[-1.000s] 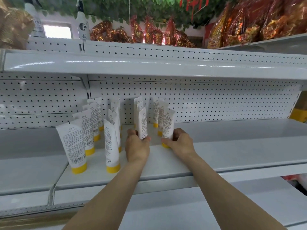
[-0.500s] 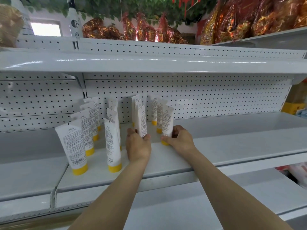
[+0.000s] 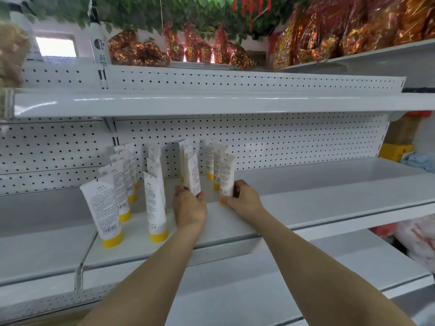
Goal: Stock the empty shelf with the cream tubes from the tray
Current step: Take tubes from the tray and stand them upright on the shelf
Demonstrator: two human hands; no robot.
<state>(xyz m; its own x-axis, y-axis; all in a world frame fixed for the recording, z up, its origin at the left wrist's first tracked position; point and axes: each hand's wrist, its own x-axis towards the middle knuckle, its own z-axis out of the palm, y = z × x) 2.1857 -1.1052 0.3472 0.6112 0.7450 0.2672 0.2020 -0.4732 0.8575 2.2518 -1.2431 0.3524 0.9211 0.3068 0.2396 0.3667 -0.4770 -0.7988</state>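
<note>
My left hand (image 3: 189,208) and right hand (image 3: 243,198) each clasp a cream tube (image 3: 194,175) low to stand it cap-down.

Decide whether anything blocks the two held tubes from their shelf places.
Nothing visible does. The left hand grips the left tube, the right hand the right tube, both upright on the shelf. The left tube's base is hidden behind the hand.

of the person only two limbs show: the left hand (image 3: 189,208) and right hand (image 3: 244,200) are bare, and the left forearm (image 3: 150,278) and right forearm (image 3: 313,262) run bare to the bottom edge of the view
</note>
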